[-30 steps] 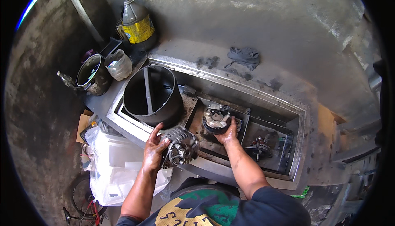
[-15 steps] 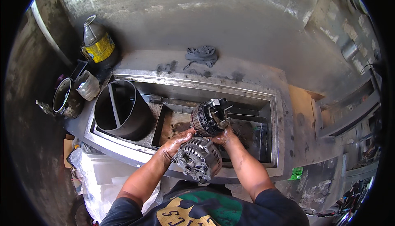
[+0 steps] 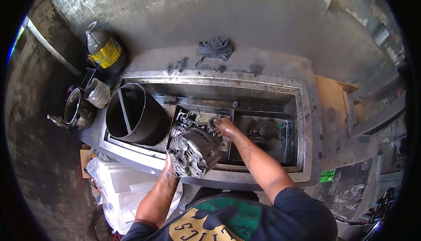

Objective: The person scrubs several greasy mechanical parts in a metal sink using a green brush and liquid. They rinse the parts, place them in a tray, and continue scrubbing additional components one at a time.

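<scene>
My left hand (image 3: 170, 167) grips a silver alternator housing (image 3: 189, 155) from its left side, its vented end turned toward me and its body tilted over the basin's front edge. Farther in, my right hand (image 3: 225, 127) has its fingers closed at a small round metal ring (image 3: 214, 122); its fingertips are partly hidden. Beneath that hand, several greasy metal parts (image 3: 193, 117) lie in the left section of a shallow tray. A dark, round part (image 3: 259, 141) sits in the right section, blurred by shadow.
A metal-rimmed basin (image 3: 302, 131) surrounds the tray. A large dark cylinder (image 3: 144, 127) with a crossbar stands in its left end. Left of it are a yellow-labelled jug (image 3: 106, 52), a clear plastic cup (image 3: 98, 93) and a pot (image 3: 78, 111). A grey rag (image 3: 215, 48) lies behind.
Both hands held a dark, copper-wound part above the housing; it has left their grip. The left hand and housing moved left, and the right hand reached into the tray, where metal parts now show.
</scene>
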`<act>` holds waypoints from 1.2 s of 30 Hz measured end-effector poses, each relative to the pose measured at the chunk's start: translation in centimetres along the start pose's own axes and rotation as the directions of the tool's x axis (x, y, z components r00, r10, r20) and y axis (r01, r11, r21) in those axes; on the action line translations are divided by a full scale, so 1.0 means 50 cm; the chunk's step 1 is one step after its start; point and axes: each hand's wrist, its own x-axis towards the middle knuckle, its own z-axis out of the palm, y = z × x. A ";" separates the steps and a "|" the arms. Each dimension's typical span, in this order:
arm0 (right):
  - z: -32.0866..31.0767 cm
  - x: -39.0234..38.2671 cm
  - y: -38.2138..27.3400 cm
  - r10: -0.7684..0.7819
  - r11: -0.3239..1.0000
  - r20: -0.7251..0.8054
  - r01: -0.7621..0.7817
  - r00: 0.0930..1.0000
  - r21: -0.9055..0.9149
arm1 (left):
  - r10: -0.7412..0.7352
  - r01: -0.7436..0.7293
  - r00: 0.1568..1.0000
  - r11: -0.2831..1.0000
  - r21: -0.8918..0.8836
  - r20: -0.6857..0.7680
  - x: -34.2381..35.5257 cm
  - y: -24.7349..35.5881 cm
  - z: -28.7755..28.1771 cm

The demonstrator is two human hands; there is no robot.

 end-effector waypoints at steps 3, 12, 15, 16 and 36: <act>-0.049 0.085 0.079 -0.090 0.954 -0.262 0.007 0.961 -0.300 | 0.073 -0.073 0.997 0.997 0.021 -0.025 -0.025 0.021 0.006; 0.001 0.219 0.089 0.011 0.676 -0.256 -0.195 0.967 -0.711 | 0.303 -0.293 0.894 0.953 0.082 -0.330 -0.107 0.071 -0.052; 0.030 0.216 0.080 0.154 0.634 -0.311 -0.335 0.938 -0.697 | 0.322 -0.329 0.923 0.944 0.001 -0.211 -0.127 0.071 -0.042; 0.057 0.190 0.058 0.155 0.600 -0.286 -0.320 0.946 -0.733 | 0.375 -0.385 0.895 0.923 0.003 -0.244 -0.140 0.065 -0.039; -0.026 -0.135 -0.060 0.078 0.703 0.074 -0.108 0.994 0.703 | 0.159 -0.156 0.980 0.987 0.037 -0.121 -0.075 0.095 -0.005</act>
